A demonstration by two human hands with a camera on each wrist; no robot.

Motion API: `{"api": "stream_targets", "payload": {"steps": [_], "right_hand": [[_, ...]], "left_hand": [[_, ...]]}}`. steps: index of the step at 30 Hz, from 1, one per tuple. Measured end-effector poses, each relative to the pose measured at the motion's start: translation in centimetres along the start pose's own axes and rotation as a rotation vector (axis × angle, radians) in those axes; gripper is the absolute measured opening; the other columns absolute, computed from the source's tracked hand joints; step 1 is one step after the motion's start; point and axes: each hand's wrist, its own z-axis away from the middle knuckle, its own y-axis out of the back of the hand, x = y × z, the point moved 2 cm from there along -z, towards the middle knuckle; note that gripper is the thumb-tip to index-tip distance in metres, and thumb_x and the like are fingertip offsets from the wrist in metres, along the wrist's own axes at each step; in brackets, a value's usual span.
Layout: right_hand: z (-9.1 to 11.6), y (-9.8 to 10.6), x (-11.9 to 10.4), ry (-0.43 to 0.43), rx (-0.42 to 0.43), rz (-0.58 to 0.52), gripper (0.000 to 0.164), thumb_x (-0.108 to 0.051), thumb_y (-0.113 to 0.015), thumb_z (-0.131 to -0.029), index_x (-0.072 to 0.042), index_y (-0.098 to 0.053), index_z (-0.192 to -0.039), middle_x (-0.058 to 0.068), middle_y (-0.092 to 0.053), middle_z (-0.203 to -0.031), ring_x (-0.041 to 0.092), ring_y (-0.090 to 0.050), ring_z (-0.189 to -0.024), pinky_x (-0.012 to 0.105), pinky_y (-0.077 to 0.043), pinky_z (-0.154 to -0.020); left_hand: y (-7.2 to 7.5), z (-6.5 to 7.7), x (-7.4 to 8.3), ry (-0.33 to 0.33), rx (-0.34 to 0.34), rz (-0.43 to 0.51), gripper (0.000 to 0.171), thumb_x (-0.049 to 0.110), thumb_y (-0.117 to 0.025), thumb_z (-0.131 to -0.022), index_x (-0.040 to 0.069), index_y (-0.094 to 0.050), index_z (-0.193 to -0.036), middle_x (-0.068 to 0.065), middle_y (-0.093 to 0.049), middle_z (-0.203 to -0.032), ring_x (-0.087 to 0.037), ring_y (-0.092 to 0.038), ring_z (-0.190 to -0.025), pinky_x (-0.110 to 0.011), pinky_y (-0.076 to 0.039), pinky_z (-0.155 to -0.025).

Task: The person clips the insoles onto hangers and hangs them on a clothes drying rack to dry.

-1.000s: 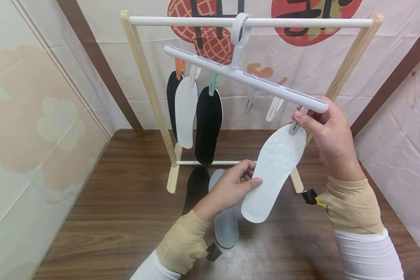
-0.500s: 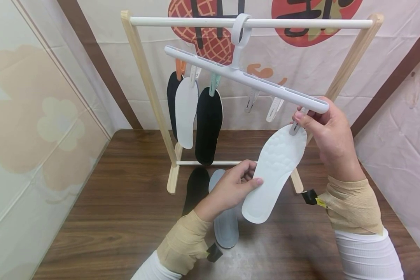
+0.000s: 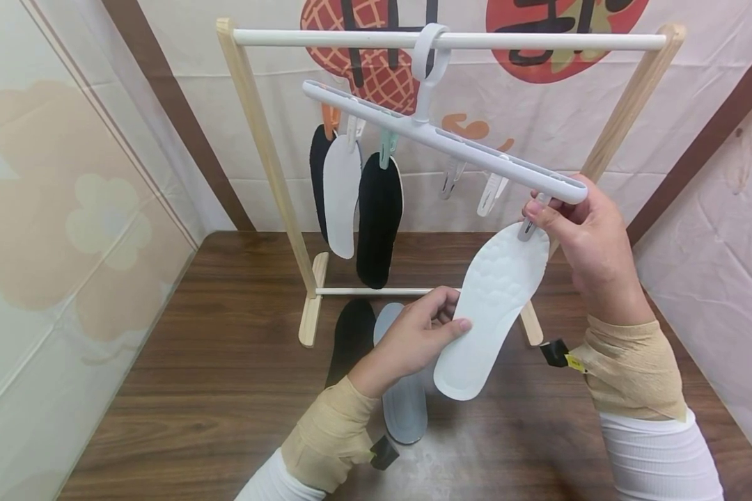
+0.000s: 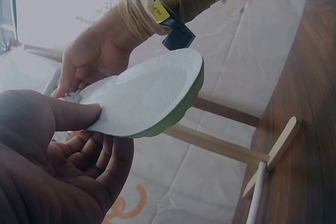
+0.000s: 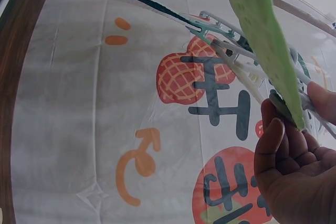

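Note:
In the head view a white insole (image 3: 491, 313) slants below the right end of a pale grey clip hanger (image 3: 445, 142). My left hand (image 3: 421, 332) pinches its edge, thumb on the front face; the left wrist view shows the thumb on top and the fingers (image 4: 113, 166) beneath. My right hand (image 3: 595, 233) pinches a grey clip (image 3: 529, 226) under the hanger's end, and the clip sits over the insole's top edge. The right wrist view shows the insole's green underside (image 5: 268, 45) edge-on beside the right hand (image 5: 299, 166).
From clips at the hanger's left hang a white insole (image 3: 341, 198), a black insole (image 3: 379, 223) and another dark one (image 3: 318, 181) behind. Two clips (image 3: 491, 195) hold nothing. A black insole (image 3: 353, 337) and a grey insole (image 3: 407, 410) lie on the table below the wooden rack (image 3: 263, 160).
The hanger's left end and the insoles hanging there have swung slightly to the right. Both hands and the white insole between them have hardly moved.

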Motion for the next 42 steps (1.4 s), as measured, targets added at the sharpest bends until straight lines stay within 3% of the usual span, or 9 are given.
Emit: {"api": "stream_targets", "payload": {"steps": [15,23,29,42], "right_hand": [[0.00,-0.31,0.13,-0.018,0.017,-0.035,0.023,0.003,-0.073,-0.088,-0.002,-0.062,-0.107,0.000,-0.064,-0.085,0.011,-0.066,-0.087,0.020,-0.050,-0.075],[-0.03,-0.19,0.33,-0.020,0.010,-0.051,0.014,0.001,-0.074,-0.089,-0.004,-0.065,-0.100,0.001,-0.067,-0.084,0.013,-0.064,-0.083,0.020,-0.049,-0.071],[-0.06,-0.24,0.41,-0.042,0.014,-0.029,0.019,-0.001,-0.075,-0.089,-0.005,-0.068,-0.105,0.000,-0.068,-0.084,0.011,-0.068,-0.085,0.021,-0.048,-0.078],[-0.16,-0.09,0.30,-0.023,0.019,-0.063,0.020,-0.001,-0.074,-0.089,0.001,-0.067,-0.108,0.001,-0.064,-0.078,0.012,-0.069,-0.083,0.022,-0.049,-0.076]], "left_hand": [[-0.02,0.13,-0.05,0.014,-0.006,-0.012,0.027,0.010,-0.069,-0.096,0.002,-0.063,-0.121,-0.009,-0.067,-0.100,-0.008,-0.059,-0.082,-0.021,-0.050,-0.073],[-0.07,0.01,-0.21,0.011,-0.014,-0.008,0.027,0.012,-0.069,-0.096,0.003,-0.062,-0.121,-0.009,-0.067,-0.099,-0.009,-0.059,-0.082,-0.022,-0.051,-0.073],[-0.07,-0.10,-0.41,0.036,-0.018,-0.019,0.027,0.013,-0.069,-0.097,0.003,-0.062,-0.122,-0.008,-0.067,-0.099,-0.010,-0.059,-0.082,-0.022,-0.051,-0.074],[-0.02,0.08,-0.83,0.039,-0.044,-0.075,0.025,0.016,-0.067,-0.098,0.003,-0.063,-0.118,-0.008,-0.065,-0.099,-0.010,-0.057,-0.084,-0.023,-0.049,-0.077]]}}
